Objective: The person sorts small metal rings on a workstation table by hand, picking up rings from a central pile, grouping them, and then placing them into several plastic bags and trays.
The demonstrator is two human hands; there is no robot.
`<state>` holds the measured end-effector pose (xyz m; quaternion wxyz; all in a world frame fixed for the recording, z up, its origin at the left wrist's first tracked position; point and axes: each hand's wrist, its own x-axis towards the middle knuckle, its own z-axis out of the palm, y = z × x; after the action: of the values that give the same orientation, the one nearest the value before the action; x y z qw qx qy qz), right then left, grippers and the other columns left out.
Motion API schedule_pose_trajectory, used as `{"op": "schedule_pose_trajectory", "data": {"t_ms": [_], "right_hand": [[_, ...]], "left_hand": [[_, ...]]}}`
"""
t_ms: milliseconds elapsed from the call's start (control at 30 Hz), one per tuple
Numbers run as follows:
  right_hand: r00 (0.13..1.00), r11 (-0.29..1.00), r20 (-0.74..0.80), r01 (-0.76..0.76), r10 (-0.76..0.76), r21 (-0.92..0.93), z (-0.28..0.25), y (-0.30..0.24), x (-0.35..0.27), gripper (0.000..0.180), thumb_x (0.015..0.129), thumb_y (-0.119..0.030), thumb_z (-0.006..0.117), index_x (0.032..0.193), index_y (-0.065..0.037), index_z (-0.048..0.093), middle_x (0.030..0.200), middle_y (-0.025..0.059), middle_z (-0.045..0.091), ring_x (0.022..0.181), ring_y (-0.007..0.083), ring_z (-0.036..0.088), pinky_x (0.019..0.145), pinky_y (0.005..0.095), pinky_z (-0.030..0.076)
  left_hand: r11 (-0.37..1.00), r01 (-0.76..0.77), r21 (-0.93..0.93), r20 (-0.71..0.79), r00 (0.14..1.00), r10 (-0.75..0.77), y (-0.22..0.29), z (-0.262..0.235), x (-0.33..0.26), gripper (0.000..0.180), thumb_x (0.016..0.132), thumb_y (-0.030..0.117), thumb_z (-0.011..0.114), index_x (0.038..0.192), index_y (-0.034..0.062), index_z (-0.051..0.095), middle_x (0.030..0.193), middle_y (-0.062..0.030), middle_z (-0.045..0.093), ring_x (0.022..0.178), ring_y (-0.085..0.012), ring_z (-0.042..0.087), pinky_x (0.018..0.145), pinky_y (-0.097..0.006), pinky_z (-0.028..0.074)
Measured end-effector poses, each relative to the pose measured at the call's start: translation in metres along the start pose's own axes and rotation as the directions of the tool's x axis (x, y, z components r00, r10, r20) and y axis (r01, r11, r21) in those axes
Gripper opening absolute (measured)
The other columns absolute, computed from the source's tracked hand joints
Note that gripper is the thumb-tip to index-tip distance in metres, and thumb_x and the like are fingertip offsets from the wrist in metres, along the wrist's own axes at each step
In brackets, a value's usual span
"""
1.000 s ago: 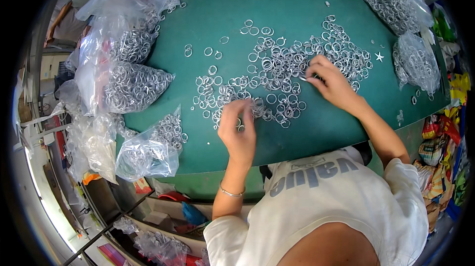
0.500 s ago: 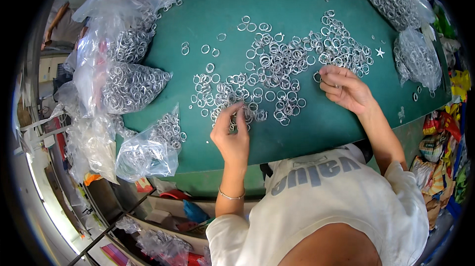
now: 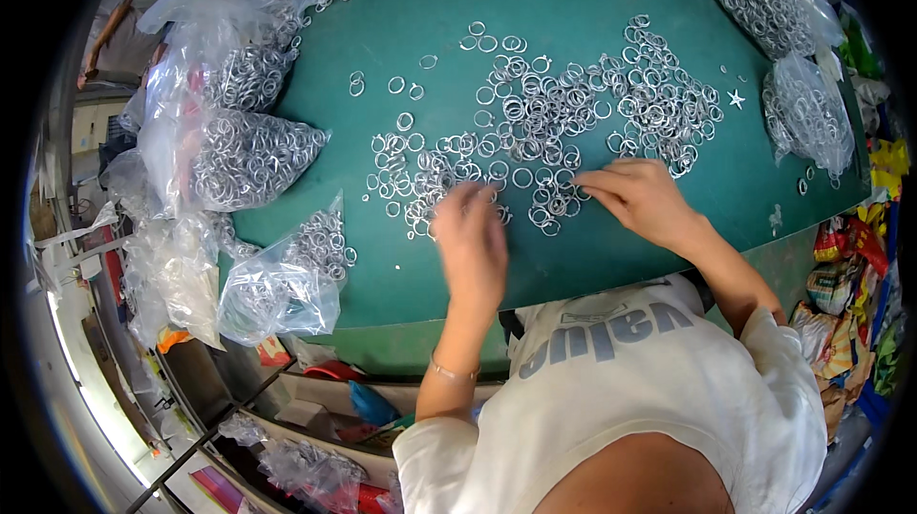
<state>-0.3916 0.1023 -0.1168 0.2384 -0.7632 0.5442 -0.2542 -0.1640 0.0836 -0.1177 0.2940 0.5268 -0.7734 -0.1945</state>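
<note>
Many silver metal rings (image 3: 544, 117) lie in loose heaps across the green table. My left hand (image 3: 473, 251), smeared by motion, is over the near edge of the left heap (image 3: 425, 175); its fingers are too blurred to show whether they grip anything. My right hand (image 3: 648, 201) reaches in from the right with its fingers pressed together. Its fingertips meet a small cluster of rings (image 3: 549, 208) between the two hands. Whether a ring is pinched there is hidden. Beyond that hand spreads the right heap of rings (image 3: 669, 113).
Clear plastic bags full of rings (image 3: 256, 159) line the table's left side, with a slumped bag (image 3: 282, 294) at the near left. More ring bags (image 3: 807, 108) stand at the right edge. A small star-shaped piece (image 3: 735, 98) lies near them. Open drawers (image 3: 315, 409) sit below the table (image 3: 401, 294).
My right hand has moved left and nearer, from the right heap to the middle cluster. My left hand has shifted slightly right and is now blurred.
</note>
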Motion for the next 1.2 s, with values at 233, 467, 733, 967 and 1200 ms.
{"op": "schedule_pose_trajectory", "data": {"t_ms": [233,467,733,967,1200], "right_hand": [[0.970,0.936,0.067,0.243,-0.233,-0.253,0.000,0.026,0.011,0.018,0.074,-0.011,0.063,0.092,-0.008,0.063,0.062,0.0061,0.055,0.059,0.0215,0.057,0.051,0.0344,0.044],[0.998,0.991,-0.025,-0.059,0.062,0.119,0.000,0.006,0.008,0.020,0.074,-0.017,0.069,0.090,-0.008,0.062,0.058,0.0084,0.053,0.051,0.0252,0.053,0.048,0.0357,0.042],[0.996,0.994,-0.012,0.086,-0.087,-0.066,0.003,0.018,0.010,0.009,0.075,-0.010,0.063,0.082,-0.007,0.061,0.071,0.0068,0.057,0.066,0.0252,0.057,0.056,0.0367,0.045],[1.000,0.994,0.021,0.012,-0.014,0.109,0.003,0.027,0.014,0.005,0.079,-0.010,0.061,0.083,-0.006,0.062,0.069,0.0033,0.056,0.060,0.0172,0.053,0.052,0.0299,0.042],[0.854,-0.179,0.428,-0.391,0.294,0.903,0.000,0.015,0.011,0.012,0.087,-0.015,0.059,0.091,-0.004,0.060,0.057,-0.0075,0.043,0.048,0.0031,0.034,0.046,0.0196,0.030]], "left_hand": [[0.998,-0.065,0.002,0.051,0.997,0.065,-0.008,0.030,0.014,0.017,0.074,0.004,0.067,0.088,0.0032,0.058,0.097,-0.0100,0.054,0.086,-0.0242,0.052,0.072,-0.034,0.039],[-0.166,0.444,-0.881,0.474,0.831,-0.291,-0.002,0.004,0.004,0.014,0.085,0.000,0.047,0.096,-0.0020,0.055,0.103,-0.0156,0.057,0.081,-0.0199,0.058,0.070,-0.028,0.048],[0.629,0.430,-0.648,0.185,0.890,-0.417,0.003,-0.005,0.001,0.022,0.075,-0.003,0.055,0.097,0.0003,0.057,0.093,-0.0113,0.052,0.083,-0.0204,0.052,0.071,-0.032,0.044],[0.996,-0.017,0.090,-0.050,0.999,0.021,-0.014,0.023,0.025,0.017,0.074,0.002,0.066,0.089,-0.0001,0.058,0.089,-0.0126,0.050,0.081,-0.0281,0.051,0.072,-0.034,0.042],[0.133,0.444,-0.886,0.371,0.851,-0.371,-0.012,-0.006,0.012,0.007,0.087,0.008,0.055,0.090,0.0011,0.056,0.089,-0.0073,0.058,0.075,-0.0140,0.051,0.063,-0.024,0.041]]}}
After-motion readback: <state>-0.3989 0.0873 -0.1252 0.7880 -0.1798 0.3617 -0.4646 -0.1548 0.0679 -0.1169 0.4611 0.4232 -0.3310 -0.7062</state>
